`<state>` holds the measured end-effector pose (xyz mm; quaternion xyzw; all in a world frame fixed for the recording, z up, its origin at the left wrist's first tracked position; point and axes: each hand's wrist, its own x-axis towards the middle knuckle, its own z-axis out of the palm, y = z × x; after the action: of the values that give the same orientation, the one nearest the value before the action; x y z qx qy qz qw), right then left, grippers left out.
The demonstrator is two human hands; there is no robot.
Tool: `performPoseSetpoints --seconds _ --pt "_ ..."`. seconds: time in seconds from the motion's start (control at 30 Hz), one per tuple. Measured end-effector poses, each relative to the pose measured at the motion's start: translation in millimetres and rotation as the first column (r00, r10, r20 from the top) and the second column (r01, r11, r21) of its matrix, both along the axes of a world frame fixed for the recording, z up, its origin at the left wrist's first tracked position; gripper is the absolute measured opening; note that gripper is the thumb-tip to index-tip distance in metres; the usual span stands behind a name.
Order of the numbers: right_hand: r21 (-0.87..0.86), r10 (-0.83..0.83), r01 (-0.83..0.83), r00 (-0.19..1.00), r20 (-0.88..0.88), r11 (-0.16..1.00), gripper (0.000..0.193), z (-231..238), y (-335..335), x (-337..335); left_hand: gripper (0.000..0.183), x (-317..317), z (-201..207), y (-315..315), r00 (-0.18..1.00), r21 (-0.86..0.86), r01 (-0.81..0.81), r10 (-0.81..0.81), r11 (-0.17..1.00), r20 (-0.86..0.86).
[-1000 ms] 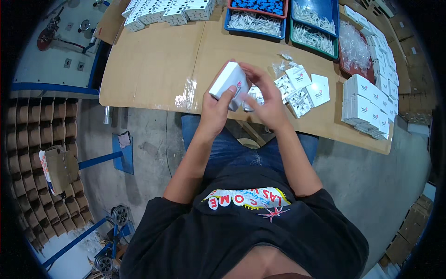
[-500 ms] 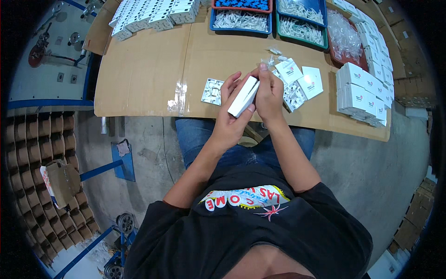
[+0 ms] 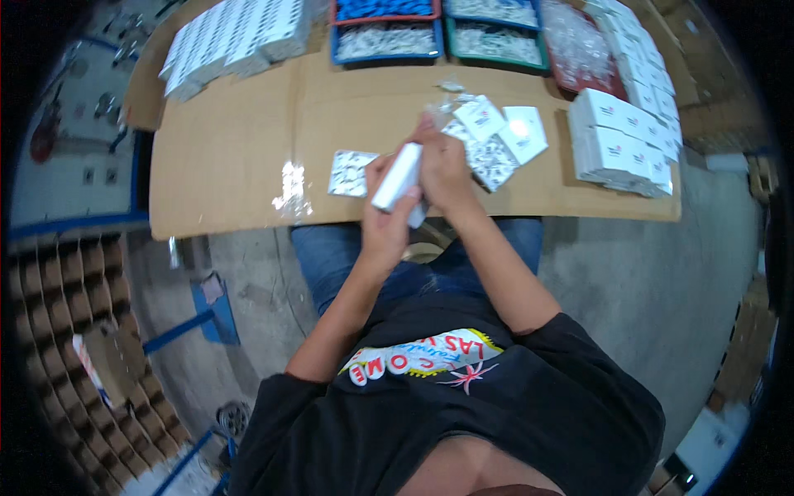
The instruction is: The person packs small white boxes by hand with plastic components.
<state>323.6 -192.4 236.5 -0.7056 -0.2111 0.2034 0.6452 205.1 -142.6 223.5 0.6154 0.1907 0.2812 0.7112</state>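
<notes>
A small white box (image 3: 397,176) is held upright-tilted just above the near edge of the cardboard-covered table (image 3: 240,157). My left hand (image 3: 385,221) grips the box from below and behind. My right hand (image 3: 442,169) closes on its right side and top end. A clear packet of small parts (image 3: 351,173) lies flat on the cardboard just left of my hands. Loose white cards and small packets (image 3: 495,136) lie in a heap just right of my hands.
Rows of white boxes (image 3: 234,37) stand at the back left, and stacked white boxes (image 3: 620,145) sit at the right. Blue and green bins (image 3: 438,33) of small parts line the far edge. A cardboard divider grid (image 3: 58,331) lies on the floor at left.
Both hands have brought the white box nearer the table's front edge and turned it more end-on. The packet on the cardboard has come into plain view at left.
</notes>
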Motion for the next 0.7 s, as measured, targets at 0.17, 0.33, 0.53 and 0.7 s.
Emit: performPoseSetpoints --seconds 0.17,0.33,0.53,0.7 --pt "-0.122 0.303 -0.291 0.949 0.09 0.949 0.062 -10 -29 4 0.045 -3 -17 18 0.977 -0.493 -0.209 0.201 0.845 -0.07" --pt "-0.21 0.419 -0.366 0.836 0.354 0.907 0.08 -4 -78 -5 0.047 -1 -9 9 0.985 -0.445 -0.053 -0.026 0.894 -0.171" --pt "0.006 0.124 -0.131 0.949 0.288 0.991 0.066 -20 -127 20 0.058 14 -7 -16 0.919 -0.289 0.31 -0.363 0.906 -0.152" --pt "0.197 -0.586 0.608 0.545 0.6 0.769 0.069 -1 -238 120 0.055 21 2 -23 0.854 -0.182 0.41 -0.446 0.894 -0.267"
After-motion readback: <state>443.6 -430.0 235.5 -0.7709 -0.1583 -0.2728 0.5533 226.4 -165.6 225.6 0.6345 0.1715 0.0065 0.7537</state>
